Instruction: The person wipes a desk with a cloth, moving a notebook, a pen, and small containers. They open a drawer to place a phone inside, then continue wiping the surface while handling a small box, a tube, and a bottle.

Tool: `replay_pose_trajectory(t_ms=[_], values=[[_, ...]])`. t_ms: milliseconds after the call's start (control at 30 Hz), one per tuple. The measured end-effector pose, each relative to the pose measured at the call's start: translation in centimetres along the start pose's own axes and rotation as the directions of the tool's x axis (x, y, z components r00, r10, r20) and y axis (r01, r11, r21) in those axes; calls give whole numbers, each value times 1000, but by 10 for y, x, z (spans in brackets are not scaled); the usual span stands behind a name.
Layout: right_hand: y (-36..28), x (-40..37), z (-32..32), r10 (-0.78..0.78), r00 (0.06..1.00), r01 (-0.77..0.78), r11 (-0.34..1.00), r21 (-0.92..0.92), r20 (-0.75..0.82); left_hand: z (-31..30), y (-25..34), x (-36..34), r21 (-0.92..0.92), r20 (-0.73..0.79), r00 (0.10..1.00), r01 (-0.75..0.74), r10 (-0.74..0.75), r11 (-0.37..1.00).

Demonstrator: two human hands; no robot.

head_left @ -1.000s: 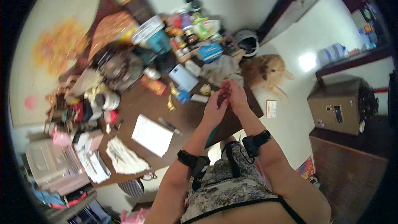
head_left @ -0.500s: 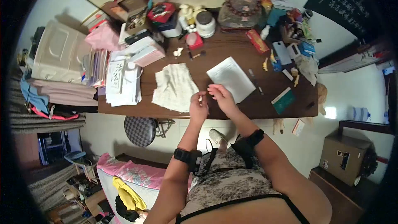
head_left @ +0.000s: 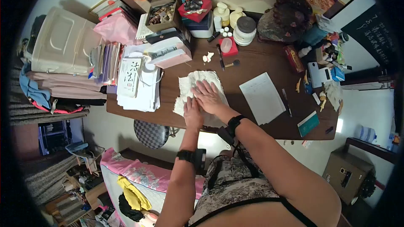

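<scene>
Left of centre in the frame, a stack of papers (head_left: 152, 96) is lying near the front edge of the counter (head_left: 261, 61), a bare strip separating it from the white cloth (head_left: 186, 85). At centre, the left hand (head_left: 193, 112) is resting flat on the cloth, fingers nearly together; just beside, the right hand (head_left: 207, 96) is resting there, fingers slightly apart. Rightward, bare counter is leaving room before the paper sheet (head_left: 262, 98), then the pen (head_left: 287, 103); the teal booklet (head_left: 308, 123) is lying near the front edge.
</scene>
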State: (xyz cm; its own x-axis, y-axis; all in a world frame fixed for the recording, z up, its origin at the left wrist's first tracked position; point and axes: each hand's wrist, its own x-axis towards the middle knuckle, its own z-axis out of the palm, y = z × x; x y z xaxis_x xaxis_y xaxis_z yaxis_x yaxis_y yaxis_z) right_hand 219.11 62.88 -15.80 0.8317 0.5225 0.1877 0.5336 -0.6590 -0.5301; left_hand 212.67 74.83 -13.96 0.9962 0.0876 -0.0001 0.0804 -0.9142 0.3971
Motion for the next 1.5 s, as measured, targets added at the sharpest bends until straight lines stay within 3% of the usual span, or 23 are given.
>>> replay_pose_trajectory(t_ms=[33, 67, 167, 200, 300, 400, 533, 633, 767, 867, 1000, 1100, 1200, 1400, 1500], values=[[7, 3, -2, -40, 999, 38, 998, -40, -37, 1, 0, 0, 1, 14, 998, 56, -56, 998], [15, 7, -3, -57, 998, 54, 992, -116, -25, 2, -1, 2, 1, -71, 997, 0, 0, 1000], [27, 3, -32, -17, 1000, 14, 992, -125, -20, -18, 13, 12, -44, 153, 983, 112, -104, 993], [30, -1, -35, -10, 996, -1, 991, -131, -87, -19, 17, 19, -70, 152, 981, 131, -119, 989], [27, -18, -46, 127, 990, -138, 964, -229, -61, -23, 33, 54, -157, 124, 991, 69, -50, 985], [22, -34, -39, 174, 984, -161, 944, -289, 21, -20, 56, 96, -228, -9, 998, -70, 70, 971], [6, -23, -38, 308, 927, -270, 944, -191, 213, 1, 65, 156, -79, -21, 980, -200, 199, 977], [5, -5, -31, 246, 934, -217, 967, -134, 259, 28, 59, 188, 27, -77, 958, -275, 276, 961], [10, 17, -14, 329, 924, -283, 931, -229, 194, 35, 47, 205, 8, -22, 975, -220, 221, 975], [5, 19, 1, 486, 867, -497, 837, -230, -109, 28, 33, 201, -104, 9, 974, -222, 224, 969], [-24, 13, -4, 648, 755, -654, 730, -201, -102, -7, 29, 172, -353, -2, 975, -208, 222, 912], [-39, 13, 1, 581, 802, -597, 788, -152, -140, -28, 18, 151, -341, 120, 983, -88, 136, 936], [-28, 37, -2, 456, 870, -482, 866, -131, -187, -33, -11, 143, -326, 132, 984, -71, 120, 943], [23, 108, 5, 480, 767, -581, 801, -143, -427, -20, -72, 158, -239, 58, 976, -190, 210, 952], [33, 122, 5, 504, 696, -637, 762, -115, -512, -23, -74, 166, -220, 59, 987, -136, 152, 966]])
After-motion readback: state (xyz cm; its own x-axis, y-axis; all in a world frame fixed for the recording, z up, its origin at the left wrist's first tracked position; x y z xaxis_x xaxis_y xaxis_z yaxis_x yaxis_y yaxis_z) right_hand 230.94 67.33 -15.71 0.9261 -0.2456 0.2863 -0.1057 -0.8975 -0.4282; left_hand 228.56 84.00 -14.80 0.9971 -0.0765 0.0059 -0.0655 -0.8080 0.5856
